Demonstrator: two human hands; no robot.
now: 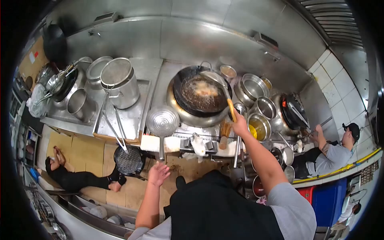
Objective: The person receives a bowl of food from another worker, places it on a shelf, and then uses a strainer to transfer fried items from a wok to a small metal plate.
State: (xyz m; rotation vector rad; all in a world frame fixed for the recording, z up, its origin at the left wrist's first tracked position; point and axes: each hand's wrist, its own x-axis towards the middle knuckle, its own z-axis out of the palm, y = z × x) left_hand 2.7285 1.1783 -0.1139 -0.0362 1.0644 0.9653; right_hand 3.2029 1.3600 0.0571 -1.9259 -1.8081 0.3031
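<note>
My right hand (240,123) is closed round the wooden handle of a metal ladle (229,98). The ladle's head lies over the far right side of a black wok (182,98) on the burner. Inside the wok, pale food (205,89) sits in bubbling dark oil. My left hand (159,173) is empty with its fingers apart, just below the handle end of a perforated strainer (163,121). That strainer rests on the stove to the left of the wok. A bamboo brush (225,134) stands at the stove's front, with a white cloth (199,145) to its left.
A lidded steel pot (127,94) stands on a tray at left, with tongs (115,132) beside it. Several metal bowls hold the right side, one with yellow oil (258,127). A co-worker (328,156) works at a second wok (291,111); another person (80,178) is at left.
</note>
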